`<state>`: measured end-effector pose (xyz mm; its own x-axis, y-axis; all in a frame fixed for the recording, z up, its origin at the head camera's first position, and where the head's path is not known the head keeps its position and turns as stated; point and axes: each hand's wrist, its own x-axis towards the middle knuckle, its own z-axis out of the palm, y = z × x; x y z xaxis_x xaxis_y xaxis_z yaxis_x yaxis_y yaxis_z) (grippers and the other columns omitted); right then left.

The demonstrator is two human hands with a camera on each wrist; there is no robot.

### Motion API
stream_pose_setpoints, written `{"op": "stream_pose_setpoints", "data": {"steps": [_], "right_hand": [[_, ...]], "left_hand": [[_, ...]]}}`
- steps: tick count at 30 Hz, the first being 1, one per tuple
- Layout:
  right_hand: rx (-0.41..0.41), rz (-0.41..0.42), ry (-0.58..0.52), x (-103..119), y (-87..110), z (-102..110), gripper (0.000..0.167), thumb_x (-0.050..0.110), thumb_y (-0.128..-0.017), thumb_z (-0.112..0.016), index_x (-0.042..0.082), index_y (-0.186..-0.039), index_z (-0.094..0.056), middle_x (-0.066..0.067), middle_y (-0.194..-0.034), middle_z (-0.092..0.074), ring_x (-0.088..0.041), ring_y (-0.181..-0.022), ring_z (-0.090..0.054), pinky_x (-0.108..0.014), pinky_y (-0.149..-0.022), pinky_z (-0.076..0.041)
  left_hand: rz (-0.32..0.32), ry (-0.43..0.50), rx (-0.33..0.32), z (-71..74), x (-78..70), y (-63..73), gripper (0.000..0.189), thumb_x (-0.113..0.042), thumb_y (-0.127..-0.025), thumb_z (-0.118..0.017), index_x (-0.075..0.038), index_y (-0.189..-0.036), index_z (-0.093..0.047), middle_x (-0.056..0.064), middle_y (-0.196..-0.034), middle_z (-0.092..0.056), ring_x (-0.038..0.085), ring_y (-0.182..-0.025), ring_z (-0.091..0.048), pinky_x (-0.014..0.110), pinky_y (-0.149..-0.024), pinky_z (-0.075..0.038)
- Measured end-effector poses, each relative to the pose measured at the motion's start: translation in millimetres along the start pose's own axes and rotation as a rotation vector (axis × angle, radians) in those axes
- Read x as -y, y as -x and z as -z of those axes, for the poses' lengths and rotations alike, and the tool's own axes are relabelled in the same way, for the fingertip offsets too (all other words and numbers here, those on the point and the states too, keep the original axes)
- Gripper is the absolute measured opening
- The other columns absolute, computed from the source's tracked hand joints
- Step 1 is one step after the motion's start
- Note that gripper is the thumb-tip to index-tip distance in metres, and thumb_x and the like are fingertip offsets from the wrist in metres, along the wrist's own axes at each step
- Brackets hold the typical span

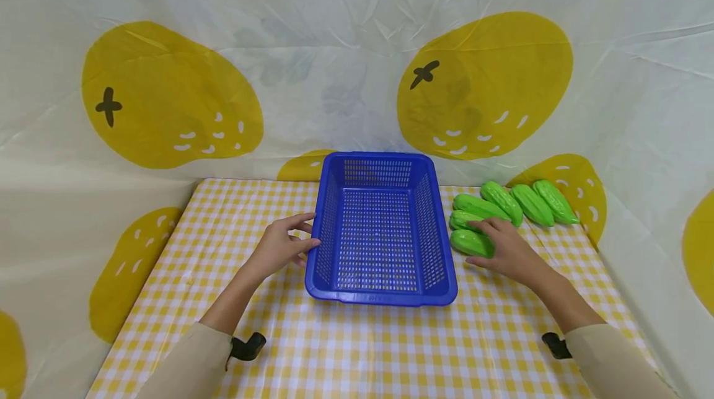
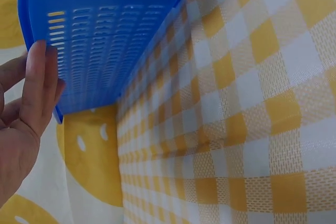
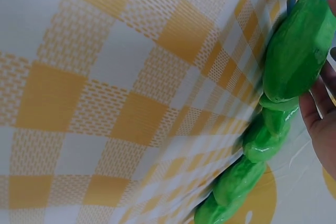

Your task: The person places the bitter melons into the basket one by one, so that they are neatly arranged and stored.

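Observation:
A blue plastic basket (image 1: 382, 297) with slotted sides and bottom stands on the checked cloth, nothing in it. My left hand (image 1: 283, 243) is at its left rim, thumb and index fingertip touching the edge. In the left wrist view the fingers (image 2: 35, 77) lie fairly straight against the basket's side (image 2: 100, 3). Right of the basket lie several green bitter melons with bumpy skins. Over the nearest bitter melon (image 1: 471, 243) my right hand (image 1: 509, 251) spreads, thumb in front and fingers behind. The right wrist view has fingertips right at this bitter melon's (image 3: 296, 51) end.
Behind the nearest one, other bitter melons (image 1: 533, 206) lie side by side toward the back right corner. A yellow-and-white checked cloth (image 1: 357, 349) covers the table. A pale sheet (image 1: 334, 77) printed with yellow fruit hangs behind and at both sides.

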<state>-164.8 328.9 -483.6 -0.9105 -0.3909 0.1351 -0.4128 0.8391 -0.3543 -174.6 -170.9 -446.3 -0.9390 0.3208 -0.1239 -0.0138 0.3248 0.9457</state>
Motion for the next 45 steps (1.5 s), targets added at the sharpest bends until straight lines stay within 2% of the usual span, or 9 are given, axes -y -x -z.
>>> {"op": "stream_pose_setpoints", "data": {"steps": [14,22,31,35,39,45], "right_hand": [[-0.017,0.023,0.077,1.0,-3.6,-8.6,0.065,0.026,-0.076,-0.094,0.002,-0.13,-0.067,-0.017,-0.111,-0.058,-0.039,-0.104,-0.055,-0.06,-0.088,-0.051],[-0.066,0.083,0.095,-2.4,-2.7,-13.0,0.064,0.021,-0.07,-0.097,0.001,-0.124,-0.068,-0.017,-0.11,-0.064,-0.04,-0.104,-0.058,-0.058,-0.088,-0.05],[-0.043,0.068,0.082,-1.4,-1.9,-11.5,0.064,0.021,-0.073,-0.095,0.003,-0.128,-0.067,-0.017,-0.113,-0.065,-0.041,-0.105,-0.056,-0.057,-0.085,-0.05],[-0.032,0.056,0.044,-1.6,0.4,-12.6,0.063,0.019,-0.075,-0.094,0.002,-0.13,-0.067,-0.017,-0.113,-0.063,-0.04,-0.106,-0.054,-0.057,-0.085,-0.05],[0.003,0.019,-0.002,-2.9,2.7,-12.1,0.062,0.019,-0.079,-0.091,0.003,-0.133,-0.065,-0.02,-0.121,-0.062,-0.044,-0.114,-0.054,-0.063,-0.091,-0.052],[0.087,-0.044,-0.042,-3.2,3.0,-8.3,0.063,0.025,-0.086,-0.086,0.003,-0.139,-0.061,-0.025,-0.134,-0.063,-0.05,-0.126,-0.054,-0.07,-0.1,-0.051]], "left_hand": [[0.03,0.017,-0.013,-0.6,-2.1,-0.5,0.063,-0.008,-0.094,-0.077,-0.008,-0.152,-0.052,0.022,-0.13,-0.063,0.023,-0.078,-0.076,0.061,-0.07,-0.066],[0.02,0.019,-0.007,-0.7,-1.6,-0.3,0.064,-0.008,-0.094,-0.077,-0.008,-0.152,-0.052,0.022,-0.13,-0.063,0.023,-0.079,-0.076,0.06,-0.07,-0.066],[0.027,0.013,-0.013,-1.7,-1.0,-0.3,0.064,-0.009,-0.094,-0.077,-0.01,-0.152,-0.052,0.021,-0.131,-0.063,0.022,-0.078,-0.076,0.061,-0.07,-0.066],[0.023,0.013,-0.011,-2.3,-0.4,-0.5,0.064,-0.01,-0.094,-0.077,-0.01,-0.152,-0.052,0.021,-0.131,-0.062,0.022,-0.078,-0.076,0.058,-0.068,-0.067],[0.022,0.011,-0.01,-2.7,0.3,-0.4,0.064,-0.01,-0.094,-0.077,-0.01,-0.152,-0.052,0.021,-0.131,-0.062,0.022,-0.078,-0.076,0.053,-0.066,-0.068],[0.031,0.01,-0.019,-2.9,-1.0,-0.1,0.064,-0.009,-0.093,-0.077,-0.011,-0.152,-0.052,0.021,-0.131,-0.062,0.022,-0.079,-0.076,0.053,-0.067,-0.068]]}}
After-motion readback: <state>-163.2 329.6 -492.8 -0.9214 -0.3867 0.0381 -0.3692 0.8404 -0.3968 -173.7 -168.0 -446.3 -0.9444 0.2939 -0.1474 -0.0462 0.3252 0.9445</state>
